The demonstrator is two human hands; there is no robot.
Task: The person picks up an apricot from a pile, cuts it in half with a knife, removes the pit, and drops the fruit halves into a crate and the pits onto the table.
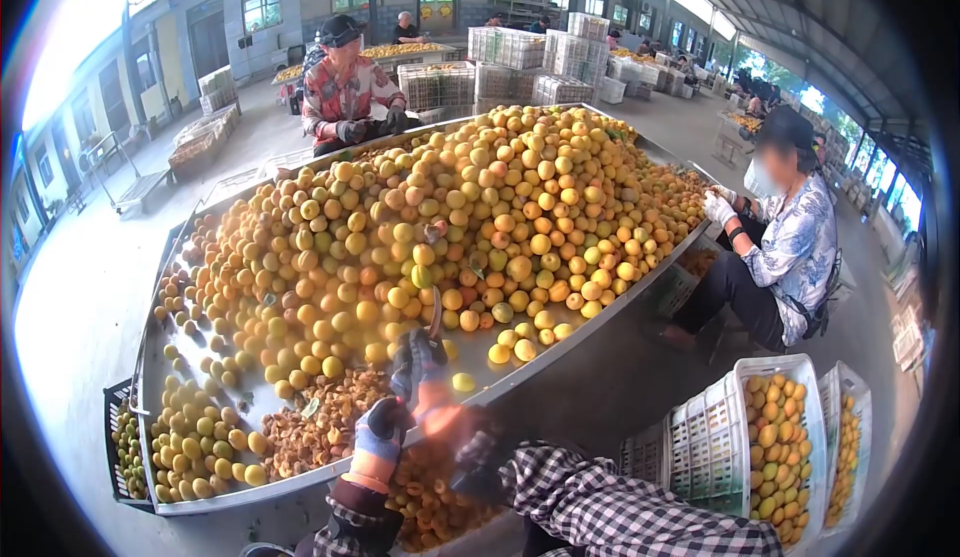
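My right hand (424,382), in a dark and orange glove and blurred by motion, grips a small curved knife (436,312) with its blade pointing up. Close below it is my left hand (378,442), in a blue, orange and dark glove, its fingers closed; whatever they hold is hidden. Under both hands lies a heap of orange cut fruit pieces (435,492). Beyond them, whole yellow-orange apricots (480,197) are piled high on a metal-edged table (500,385). Brownish pieces, perhaps pits (325,419), lie left of my hands, beside greener apricots (195,437).
One person (345,92) in dark gloves sits across the table, another (790,227) in white gloves at its right. Crates of apricots (780,447) stand at my right, and a black crate (125,447) at the left corner. Stacked crates (510,49) stand behind the table.
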